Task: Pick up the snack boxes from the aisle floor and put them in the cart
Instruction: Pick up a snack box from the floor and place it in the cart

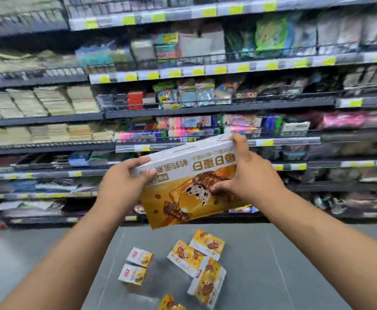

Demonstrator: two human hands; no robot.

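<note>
Head view: your left hand (120,184) and right hand (248,173) grip yellow box (183,182) at opposite ends, tilted, above six boxes (196,262) scattered on floor (272,265).

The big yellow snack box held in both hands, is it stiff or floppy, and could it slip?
The yellow snack box looks stiff: its edges stay straight between the left hand and right hand. Its printed surface looks glossy, so it may slip. It is probably light for its size.

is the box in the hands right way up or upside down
Upside down. The snack box, held between the left hand and right hand, shows its large printed characters inverted from this view.
</note>
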